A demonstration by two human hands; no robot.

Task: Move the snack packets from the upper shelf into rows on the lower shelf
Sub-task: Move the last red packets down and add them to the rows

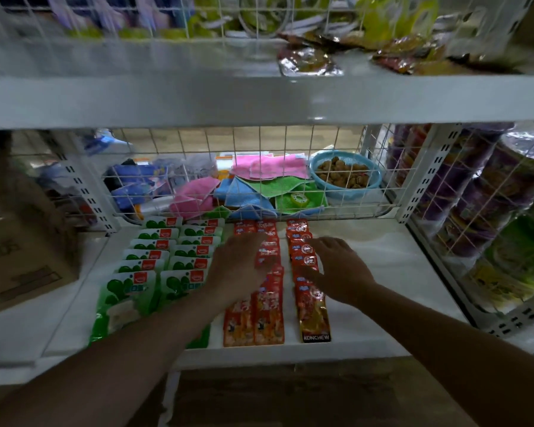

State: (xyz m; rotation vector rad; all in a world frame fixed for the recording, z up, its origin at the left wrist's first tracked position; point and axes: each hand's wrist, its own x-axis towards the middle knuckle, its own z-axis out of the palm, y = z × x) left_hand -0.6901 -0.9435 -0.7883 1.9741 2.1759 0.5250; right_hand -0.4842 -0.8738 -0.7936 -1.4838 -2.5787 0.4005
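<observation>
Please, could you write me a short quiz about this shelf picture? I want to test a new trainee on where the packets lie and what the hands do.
1. True or false: foil packets lie on the upper shelf.
2. How many rows do the green packets form on the lower shelf?
3. The right hand rests on: A) the green packets; B) a row of red packets; C) the upper shelf.

Key: 1 true; 2 two; 3 B.
</observation>
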